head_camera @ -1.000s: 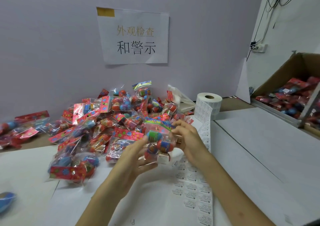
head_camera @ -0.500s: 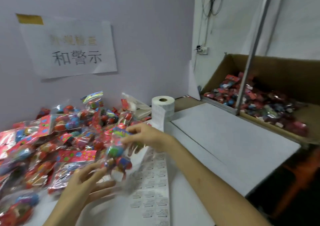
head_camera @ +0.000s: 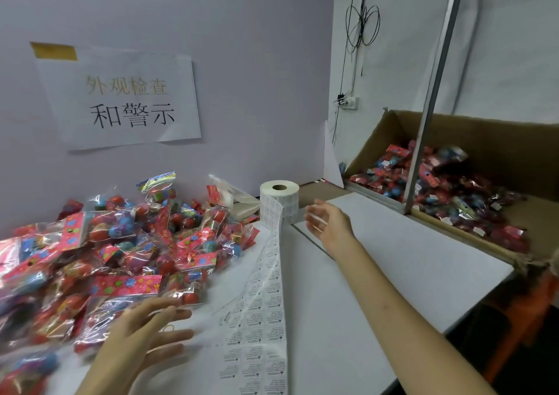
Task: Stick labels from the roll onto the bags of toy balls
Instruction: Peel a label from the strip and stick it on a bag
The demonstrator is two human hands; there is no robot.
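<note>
A white label roll (head_camera: 279, 201) stands upright at the back of the table, its printed strip (head_camera: 263, 313) trailing toward me. A heap of clear bags of toy balls with red flowered header cards (head_camera: 121, 249) covers the left of the table. My left hand (head_camera: 145, 334) hovers near the front of the heap with fingers spread and straight, holding nothing. My right hand (head_camera: 329, 226) is stretched out just right of the roll, fingers relaxed and empty. No bag is in either hand.
A cardboard box (head_camera: 490, 140) at the right holds several bags of balls bearing white labels. A metal pole (head_camera: 429, 101) rises in front of it. White boards (head_camera: 408, 258) cover the table. A paper sign (head_camera: 121, 101) hangs on the wall.
Both hands held a bag of balls a second ago; half a second ago the right hand held it alone. Now that bag is gone from my hands and the right hand has swung right, open.
</note>
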